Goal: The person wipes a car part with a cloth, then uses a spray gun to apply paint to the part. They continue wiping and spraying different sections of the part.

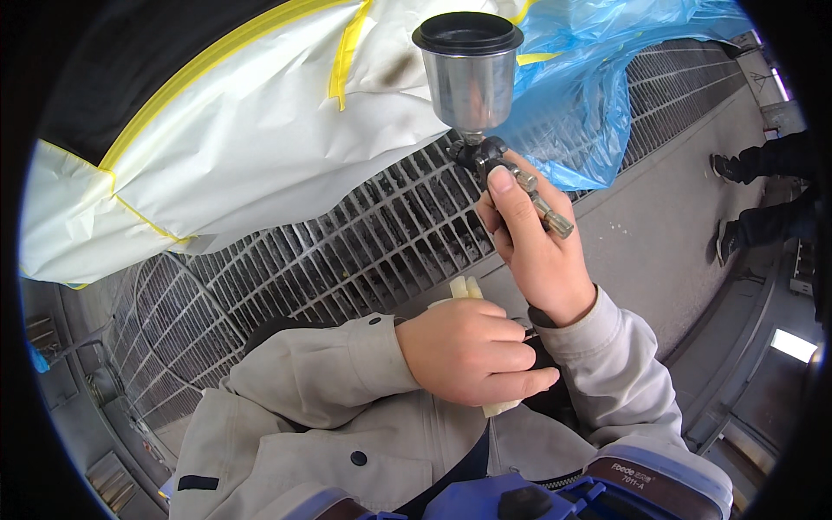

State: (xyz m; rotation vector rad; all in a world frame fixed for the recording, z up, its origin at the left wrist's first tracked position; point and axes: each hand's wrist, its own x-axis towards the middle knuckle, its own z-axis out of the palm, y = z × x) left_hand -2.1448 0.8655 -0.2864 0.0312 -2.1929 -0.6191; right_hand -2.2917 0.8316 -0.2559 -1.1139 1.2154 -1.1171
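My right hand (546,234) is wrapped round a spray gun (490,160), its thumb along the back of the black body beside the metal knobs. Above the gun stands its silver paint cup (472,91), topped by a black lid (468,35). Closer to my body, my left hand (472,351) is closed over a folded pale yellow cloth (465,289). The cloth's ends stick out above and below the fingers; the rest is hidden in the palm. The gun's trigger and lower handle are behind my right hand.
White masking paper (260,130) edged with yellow tape (208,65) borders a black surface (113,69) at upper left. Blue plastic sheeting (572,113) hangs behind the gun. Metal floor grating (347,251) runs below. Another person's dark-clad legs (776,160) stand at far right.
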